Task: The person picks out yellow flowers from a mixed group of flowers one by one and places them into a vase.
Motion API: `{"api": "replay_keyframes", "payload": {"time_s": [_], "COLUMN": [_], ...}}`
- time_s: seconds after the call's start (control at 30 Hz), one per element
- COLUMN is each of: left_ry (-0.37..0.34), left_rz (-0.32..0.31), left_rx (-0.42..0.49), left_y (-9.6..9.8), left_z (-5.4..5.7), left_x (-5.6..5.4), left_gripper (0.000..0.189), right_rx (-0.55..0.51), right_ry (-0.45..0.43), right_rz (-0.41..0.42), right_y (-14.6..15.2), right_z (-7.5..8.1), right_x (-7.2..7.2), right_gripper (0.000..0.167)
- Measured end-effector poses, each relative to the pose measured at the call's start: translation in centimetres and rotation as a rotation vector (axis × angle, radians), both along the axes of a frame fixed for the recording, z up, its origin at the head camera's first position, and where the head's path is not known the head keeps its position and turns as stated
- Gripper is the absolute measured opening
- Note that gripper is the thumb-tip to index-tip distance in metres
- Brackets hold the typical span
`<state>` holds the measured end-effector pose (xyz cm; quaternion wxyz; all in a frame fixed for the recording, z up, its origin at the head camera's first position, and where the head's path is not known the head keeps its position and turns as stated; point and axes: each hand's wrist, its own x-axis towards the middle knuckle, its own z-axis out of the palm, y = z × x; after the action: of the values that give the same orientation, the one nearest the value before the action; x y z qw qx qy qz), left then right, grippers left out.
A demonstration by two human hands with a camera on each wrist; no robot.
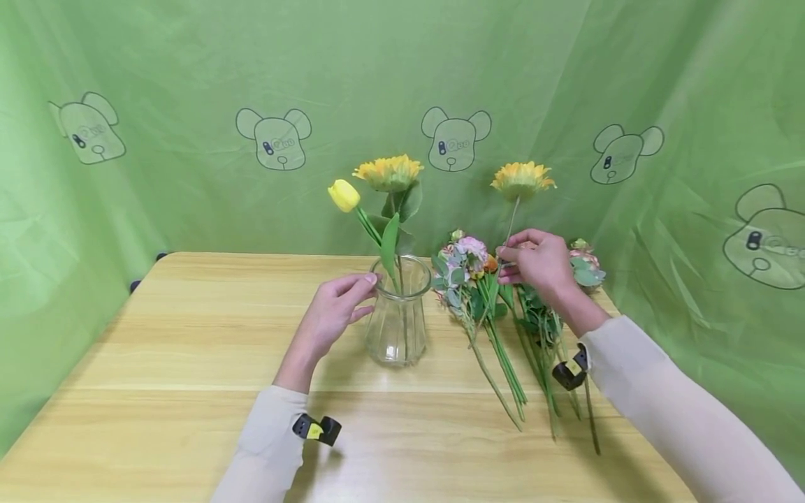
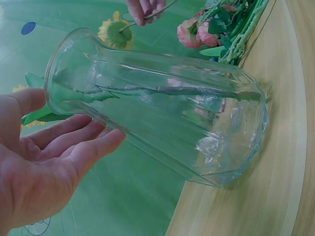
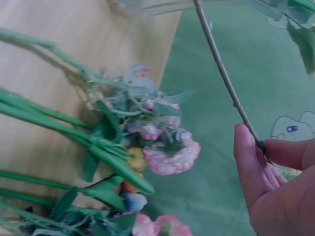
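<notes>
A clear glass vase (image 1: 397, 335) stands upright on the table, holding a yellow tulip (image 1: 344, 195) and a sunflower (image 1: 388, 173). My left hand (image 1: 339, 307) grips the vase lightly at its rim, thumb at the lip and fingers along the outside of the neck, as the left wrist view shows. Right of the vase, my right hand (image 1: 537, 262) pinches a second sunflower (image 1: 522, 180) by its thin stem (image 3: 221, 69), between thumb and fingers. The bloom is raised above the hand, and the bare stem slants down toward the table.
Several more flowers lie right of the vase: pink blossoms (image 1: 472, 249), green stems (image 1: 503, 363) pointing toward the front, and a pinkish flower (image 1: 586, 262) at the far right. A green curtain (image 1: 365, 70) hangs behind the wooden table (image 1: 207, 335).
</notes>
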<state>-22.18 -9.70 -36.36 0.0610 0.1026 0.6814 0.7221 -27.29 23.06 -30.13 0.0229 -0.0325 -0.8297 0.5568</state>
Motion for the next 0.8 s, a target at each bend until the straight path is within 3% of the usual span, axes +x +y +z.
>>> {"api": "replay_keyframes", "payload": {"time_s": [0.3, 0.8], "left_ry": [-0.003, -0.002], "left_rz": [0.007, 0.004], "left_rx": [-0.008, 0.002], "left_y": [0.0, 0.0], "left_z": [0.0, 0.0], "left_x": [0.1, 0.0], "left_gripper": [0.048, 0.049], "right_rx": [-0.092, -0.367], "right_ry": [0.029, 0.104], "right_rz": [-0.014, -0.068], "right_y": [-0.7, -1.5], "right_z": [1.8, 5.9], "right_x": [-0.3, -0.5], "right_gripper": [0.027, 0.025]}}
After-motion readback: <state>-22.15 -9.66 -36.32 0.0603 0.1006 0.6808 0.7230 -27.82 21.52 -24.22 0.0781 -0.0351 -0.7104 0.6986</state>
